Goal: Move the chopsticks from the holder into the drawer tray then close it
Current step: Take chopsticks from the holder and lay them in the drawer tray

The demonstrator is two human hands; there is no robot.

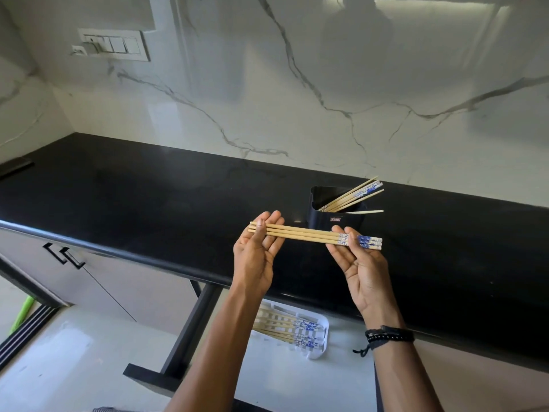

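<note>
Three wooden chopsticks [309, 234] with blue-and-white patterned ends lie level across both my palms above the black counter. My left hand [257, 252] supports their plain tips, thumb over them. My right hand [358, 264] holds the patterned ends between thumb and fingers. Just behind stands the black holder [335, 217] with several more chopsticks [355, 196] leaning out to the right. Below the counter the drawer [190, 325] is pulled open. In it a white tray [323, 328] holds several chopsticks [285, 328], partly hidden by my left forearm.
The black countertop [148, 203] runs from left to right against a white marble wall. A switch panel [114, 44] is mounted on that wall at upper left. Grey cabinet doors with black handles [64, 254] sit left of the open drawer.
</note>
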